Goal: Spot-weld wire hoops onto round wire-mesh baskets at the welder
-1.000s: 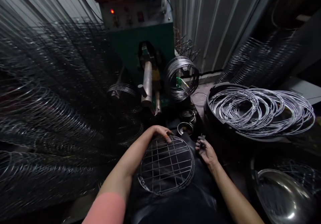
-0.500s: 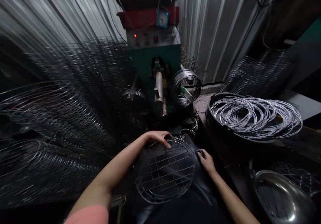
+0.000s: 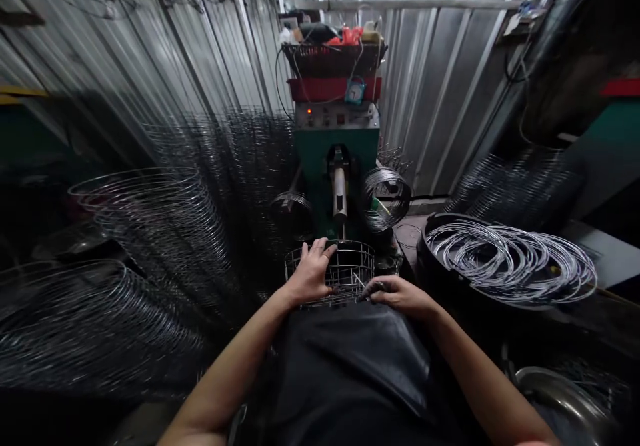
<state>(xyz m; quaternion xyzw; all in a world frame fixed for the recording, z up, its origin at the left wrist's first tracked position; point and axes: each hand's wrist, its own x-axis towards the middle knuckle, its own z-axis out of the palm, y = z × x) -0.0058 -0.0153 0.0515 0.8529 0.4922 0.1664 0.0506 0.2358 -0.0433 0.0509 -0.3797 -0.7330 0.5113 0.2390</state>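
wire basket (image 3: 350,267) in front of the person, beyond the dark apron (image 3: 350,359) and just below the arm (image 3: 340,193) of a green machine (image 3: 315,149); whether it touches the machine is too dark to tell; left hand (image 3: 313,276) lies over the basket's near left part, fingers spread, thumb apart from them; cannot tell whether it is clamped on the wire or only rests there; right hand (image 3: 393,294) at the near right edge, thumb and fingers together on a short metal piece (image 3: 358,279) that pokes toward the basket; progress, as judged: the basket's rim and crossing wires are already in place, so the body looks largely formed; the short piece is in the fingers and does not look fixed; what else is left cannot be told; around: machine panel shows a lit red light (image 3: 309,111); a wire coil (image 3: 386,199) hangs right of the arm; farther right a black tub (image 3: 429,256) with loose wire rings (image 3: 510,259); left, tall stacks of wire frames (image 3: 165,226); low right, a shiny metal pan (image 3: 565,393); in the way: the machine's arm above the basket, and the left hand, which hides much of the near wirework.
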